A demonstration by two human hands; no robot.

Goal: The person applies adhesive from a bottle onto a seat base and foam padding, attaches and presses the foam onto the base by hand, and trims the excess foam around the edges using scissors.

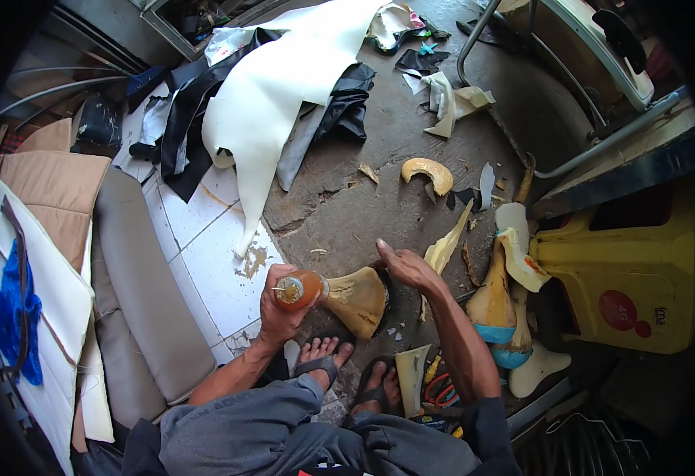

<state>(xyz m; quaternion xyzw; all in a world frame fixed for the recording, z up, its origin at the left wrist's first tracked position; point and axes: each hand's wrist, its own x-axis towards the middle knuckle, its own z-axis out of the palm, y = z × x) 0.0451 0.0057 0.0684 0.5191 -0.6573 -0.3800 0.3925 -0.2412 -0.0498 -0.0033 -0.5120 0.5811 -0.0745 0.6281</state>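
My left hand is closed around a clear bottle of amber liquid. A narrow stick or spout shows at its top, which points toward me. Just right of the bottle is a tan, flared, cone-shaped piece, its wide end toward the lower right. The bottle overlaps its narrow end. My right hand is by the cone's upper right edge, thumb stretched out; its other fingers are partly hidden. I cannot tell whether it touches the cone. Below, between my right foot and forearm, stands a pale curved offcut.
Leg-shaped pieces with blue bands lie at right beside a yellow plastic stool. A curved foam scrap and a long pale sliver are on the floor. White sheet material spreads ahead; a grey cushion is at left.
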